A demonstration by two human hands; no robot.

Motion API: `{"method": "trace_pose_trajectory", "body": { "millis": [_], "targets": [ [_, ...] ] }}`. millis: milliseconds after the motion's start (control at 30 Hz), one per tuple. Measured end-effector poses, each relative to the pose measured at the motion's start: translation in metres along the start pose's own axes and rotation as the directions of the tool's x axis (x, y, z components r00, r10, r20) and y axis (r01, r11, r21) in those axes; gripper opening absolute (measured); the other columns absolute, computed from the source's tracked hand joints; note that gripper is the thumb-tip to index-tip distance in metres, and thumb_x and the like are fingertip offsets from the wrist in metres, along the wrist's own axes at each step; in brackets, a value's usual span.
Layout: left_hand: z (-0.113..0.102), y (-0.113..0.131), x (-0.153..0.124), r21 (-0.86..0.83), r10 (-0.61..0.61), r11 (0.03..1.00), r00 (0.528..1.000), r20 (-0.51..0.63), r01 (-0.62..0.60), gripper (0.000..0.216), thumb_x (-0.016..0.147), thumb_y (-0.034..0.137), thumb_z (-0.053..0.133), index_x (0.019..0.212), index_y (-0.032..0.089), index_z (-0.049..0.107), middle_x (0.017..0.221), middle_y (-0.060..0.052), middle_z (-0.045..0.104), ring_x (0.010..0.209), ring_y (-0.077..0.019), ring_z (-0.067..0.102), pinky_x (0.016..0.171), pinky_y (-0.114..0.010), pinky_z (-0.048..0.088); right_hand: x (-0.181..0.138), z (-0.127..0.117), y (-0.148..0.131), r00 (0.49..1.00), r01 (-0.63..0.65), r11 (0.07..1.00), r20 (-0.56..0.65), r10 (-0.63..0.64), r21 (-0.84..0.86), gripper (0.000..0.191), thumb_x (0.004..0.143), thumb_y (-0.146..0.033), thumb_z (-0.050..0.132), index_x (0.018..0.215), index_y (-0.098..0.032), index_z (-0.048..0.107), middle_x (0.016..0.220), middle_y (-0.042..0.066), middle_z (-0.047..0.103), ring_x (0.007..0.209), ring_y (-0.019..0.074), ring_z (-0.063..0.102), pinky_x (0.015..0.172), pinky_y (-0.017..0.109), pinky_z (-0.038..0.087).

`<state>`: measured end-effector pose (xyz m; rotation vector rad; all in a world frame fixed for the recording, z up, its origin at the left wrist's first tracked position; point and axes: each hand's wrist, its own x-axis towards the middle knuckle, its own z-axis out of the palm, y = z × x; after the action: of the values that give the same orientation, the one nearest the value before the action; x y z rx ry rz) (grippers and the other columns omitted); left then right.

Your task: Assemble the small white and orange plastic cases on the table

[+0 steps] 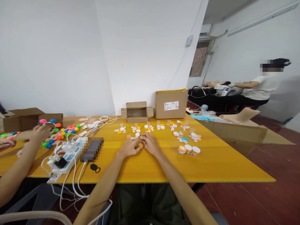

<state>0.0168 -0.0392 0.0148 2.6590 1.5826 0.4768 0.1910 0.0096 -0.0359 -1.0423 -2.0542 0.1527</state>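
Between the fingertips of my left hand [130, 147] and right hand [150, 143] sits a small orange cap [141, 145]; from here I can't tell if either one grips it. Just past the fingers lie white pieces [137, 135]. Off to their right stand three lidded jars [188, 148]. Farther ahead is an open box [137, 119].
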Motion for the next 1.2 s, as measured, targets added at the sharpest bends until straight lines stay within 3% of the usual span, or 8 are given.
{"method": "trace_pose_trajectory", "body": {
  "millis": [400,700,900,1200],
  "targets": [
    [-0.003,0.002,0.001,-0.048,-0.063,0.997,0.996,0.057,0.066,0.035,0.091,0.040,0.053,0.122,0.027,0.063,0.074,-0.002,0.070,0.085,-0.0241,0.069,0.079,-0.031,0.046,0.000,0.002,0.007,0.996,-0.083,0.992,-0.014,0.085,0.091,0.018,0.083,-0.008,0.061,0.082,-0.024,0.071,0.104,0.008,0.067,0.101,0.0235,0.061,0.095,0.040,0.051],
    [0.000,0.003,0.002,-0.032,-0.054,0.998,0.998,0.028,0.055,0.031,0.092,0.039,0.052,0.115,0.025,0.066,0.073,-0.003,0.069,0.086,-0.0247,0.068,0.079,-0.031,0.047,-0.006,-0.003,0.003,0.978,-0.188,0.950,-0.042,0.204,0.248,0.017,0.082,-0.010,0.060,0.076,-0.024,0.068,0.105,0.005,0.067,0.106,0.0222,0.062,0.098,0.040,0.048],
    [-0.002,0.003,0.002,-0.058,-0.058,0.996,0.997,0.044,0.060,0.030,0.091,0.038,0.052,0.114,0.025,0.067,0.071,-0.002,0.069,0.083,-0.0231,0.068,0.077,-0.030,0.047,-0.011,-0.005,-0.003,0.987,-0.156,0.938,0.003,0.163,0.310,0.015,0.081,-0.011,0.062,0.075,-0.023,0.068,0.106,0.005,0.066,0.107,0.0210,0.061,0.100,0.039,0.046],
    [-0.003,0.003,0.002,-0.068,-0.053,0.996,0.998,0.038,0.056,0.028,0.092,0.039,0.054,0.113,0.026,0.068,0.069,-0.002,0.069,0.079,-0.0221,0.068,0.078,-0.029,0.048,-0.011,-0.007,-0.006,0.992,-0.126,0.958,0.004,0.129,0.259,0.017,0.082,-0.010,0.062,0.075,-0.024,0.069,0.106,0.005,0.065,0.106,0.0212,0.061,0.099,0.039,0.046]
  ]
}}
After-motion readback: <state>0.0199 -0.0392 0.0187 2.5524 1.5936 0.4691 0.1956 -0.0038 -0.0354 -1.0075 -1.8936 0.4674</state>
